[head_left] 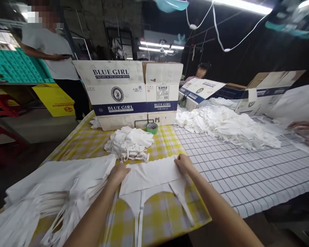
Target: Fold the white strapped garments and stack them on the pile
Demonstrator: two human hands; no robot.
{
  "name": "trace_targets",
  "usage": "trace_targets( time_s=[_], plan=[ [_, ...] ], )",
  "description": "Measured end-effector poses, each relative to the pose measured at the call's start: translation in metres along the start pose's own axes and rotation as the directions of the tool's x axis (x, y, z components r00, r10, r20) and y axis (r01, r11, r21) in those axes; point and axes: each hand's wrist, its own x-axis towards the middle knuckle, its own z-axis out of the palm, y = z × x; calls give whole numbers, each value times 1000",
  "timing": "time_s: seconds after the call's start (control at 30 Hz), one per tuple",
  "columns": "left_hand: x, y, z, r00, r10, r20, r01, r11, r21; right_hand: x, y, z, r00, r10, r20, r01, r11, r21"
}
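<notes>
A white camisole (153, 176) lies spread on the yellow checked tablecloth (167, 212), its straight hem away from me and its thin straps towards me. My left hand (118, 174) is closed at the hem's left corner, with the fingers partly hidden. At the right corner my right hand (184, 164) pinches the cloth. Beside my left arm is a stack of flat white camisoles (61, 171), their straps hanging in loose bunches. Just beyond my hands sits a crumpled heap of white garments (130, 142).
A large beer carton (128, 92) stands behind the heap, with a green tape roll (151, 128) before it. More white garments (226, 123) are piled on the white grid cloth (221, 164). Another person's hands (305, 130) show at right; a person (53, 51) stands at left.
</notes>
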Motion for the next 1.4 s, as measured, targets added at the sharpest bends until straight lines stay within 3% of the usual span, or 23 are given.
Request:
trace_targets(
  time_s=[0.2, 0.37, 0.57, 0.87, 0.93, 0.97, 1.03, 1.07, 1.1, 1.23, 1.4],
  plan=[
    [0, -2, 3, 998, 10, 65, -15, 997, 72, -1, -6, 1, 998, -57, -3, 57, 980, 192],
    [-6, -13, 20, 998, -14, -67, 20, 995, 93, -1, -3, -4, 995, -6, 95, -23, 952, 304],
    [-1, -21, 18, 1000, 20, 22, -20, 1000, 17, -3, -18, -12, 971, 23, 239, -111, 925, 364],
    [-24, -23, 19, 992, 53, -111, -78, 970, -229, -20, -40, -37, 971, -52, 234, -69, 875, 478],
    [-33, -23, 14, 993, 65, -96, -102, 884, -457, -23, -40, -46, 969, -67, 236, -61, 865, 497],
    [-38, -23, 9, 995, 82, -61, -103, 781, -616, -25, -40, -51, 968, -75, 238, -59, 860, 507],
    [-51, -22, -3, 986, 164, 24, -57, 473, -879, -28, -40, -62, 965, -93, 244, -52, 847, 529],
    [-58, -20, -10, 975, 214, 58, -17, 335, -942, -29, -40, -67, 963, -105, 247, -47, 839, 542],
    [-65, -19, -18, 963, 254, 84, 18, 250, -968, -30, -41, -73, 961, -118, 249, -41, 831, 554],
    [-90, -12, -45, 955, 277, 108, 81, 107, -991, -37, -46, -96, 951, -166, 260, -25, 800, 600],
    [-113, -9, -65, 977, 206, -47, -49, 3, -999, -53, -64, -133, 944, -205, 258, -6, 772, 635]
  ],
)
